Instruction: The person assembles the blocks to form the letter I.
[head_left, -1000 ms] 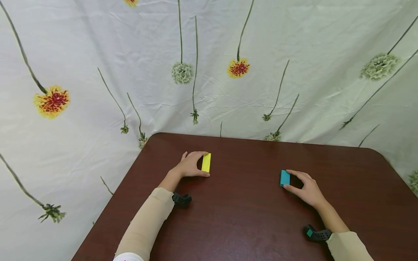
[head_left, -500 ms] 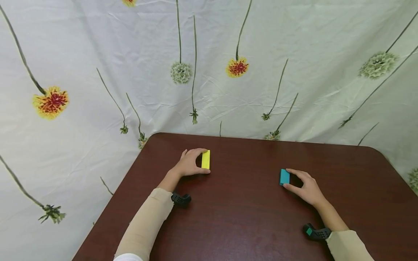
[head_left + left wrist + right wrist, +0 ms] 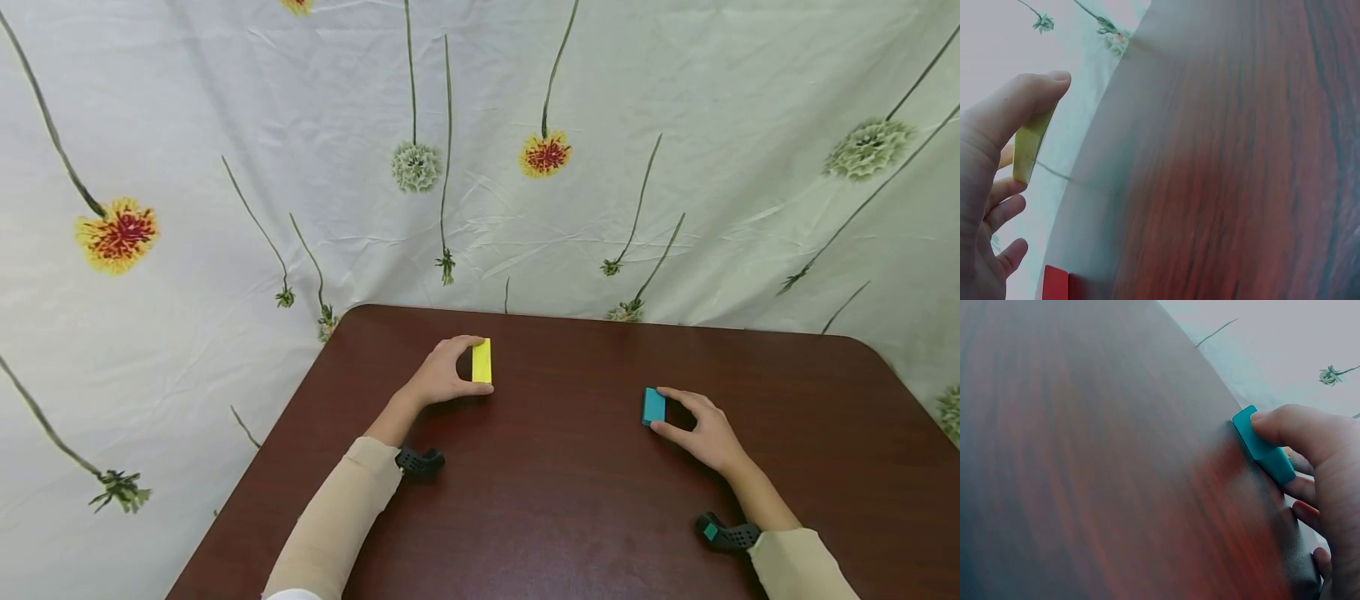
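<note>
In the head view my left hand [image 3: 441,373] pinches a yellow rectangular block [image 3: 482,361] by its two ends, thumb at the near end and fingers at the far one. The left wrist view shows that yellow block [image 3: 1030,147] held up off the table, its upper end under the thumb. Farther right, my right hand [image 3: 708,435] pinches a blue block [image 3: 654,407] between thumb and fingers. From the right wrist, this blue block [image 3: 1265,447] appears low, close over the tabletop, with its reflection beside it.
A dark reddish-brown table [image 3: 555,475] with rounded corners spreads beneath both arms. Behind it hangs a white cloth [image 3: 330,125] printed with flowers. A red block [image 3: 1055,284] peeks in at the bottom of the left wrist view. Both wrists wear black straps [image 3: 420,461].
My left hand has lifted the yellow block up and away across the head view, then slightly rightward. The right hand and its blue block have stayed almost where they were.
</note>
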`<act>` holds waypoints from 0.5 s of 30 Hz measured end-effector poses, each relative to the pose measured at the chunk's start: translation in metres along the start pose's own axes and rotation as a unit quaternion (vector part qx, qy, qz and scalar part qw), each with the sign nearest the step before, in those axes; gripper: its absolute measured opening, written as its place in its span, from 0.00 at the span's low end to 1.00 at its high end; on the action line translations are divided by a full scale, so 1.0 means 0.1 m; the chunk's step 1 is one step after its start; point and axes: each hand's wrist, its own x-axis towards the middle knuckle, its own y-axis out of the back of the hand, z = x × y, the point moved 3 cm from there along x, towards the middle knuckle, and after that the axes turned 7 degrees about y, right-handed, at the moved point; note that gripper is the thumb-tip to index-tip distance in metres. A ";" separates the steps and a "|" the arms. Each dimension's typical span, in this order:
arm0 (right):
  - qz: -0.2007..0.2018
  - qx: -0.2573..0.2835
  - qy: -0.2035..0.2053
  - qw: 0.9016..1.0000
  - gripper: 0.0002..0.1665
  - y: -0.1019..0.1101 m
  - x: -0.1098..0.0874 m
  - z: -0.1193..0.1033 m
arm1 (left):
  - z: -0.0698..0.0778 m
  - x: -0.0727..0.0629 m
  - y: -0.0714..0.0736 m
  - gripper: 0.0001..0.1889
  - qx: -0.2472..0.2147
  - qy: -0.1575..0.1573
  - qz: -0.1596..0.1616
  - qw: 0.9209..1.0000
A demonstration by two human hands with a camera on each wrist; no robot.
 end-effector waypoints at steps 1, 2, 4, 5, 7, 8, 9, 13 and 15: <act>0.001 0.001 0.000 1.000 0.36 0.00 0.00 0.00 | 0.01 -0.01 0.00 0.45 -0.001 -0.002 0.000 1.000; 0.001 0.001 0.000 1.000 0.36 0.00 0.00 0.00 | 0.03 -0.01 -0.01 0.45 -0.002 -0.004 0.000 1.000; 0.001 0.001 0.000 1.000 0.36 0.00 0.00 0.00 | 0.05 -0.02 -0.02 0.45 -0.004 -0.007 -0.001 1.000; 0.001 0.001 0.000 1.000 0.36 0.00 0.00 0.00 | 0.07 -0.02 -0.02 0.45 -0.005 -0.009 0.000 1.000; 0.002 0.000 0.000 1.000 0.36 0.00 0.00 0.00 | 0.08 -0.02 -0.04 0.45 -0.009 -0.013 -0.002 1.000; 0.002 0.000 0.000 1.000 0.36 0.00 0.00 0.00 | 0.09 -0.02 -0.05 0.45 -0.012 -0.014 -0.003 1.000; 0.002 0.000 0.001 1.000 0.36 0.00 0.00 0.00 | 0.09 -0.02 -0.06 0.45 -0.014 -0.015 -0.004 1.000; 0.004 -0.001 0.003 1.000 0.36 0.00 0.00 0.01 | 0.12 -0.02 -0.09 0.45 -0.025 -0.021 -0.011 0.999; 0.005 -0.001 0.005 1.000 0.36 -0.01 0.00 0.02 | 0.13 -0.02 -0.11 0.45 -0.027 -0.025 -0.013 0.999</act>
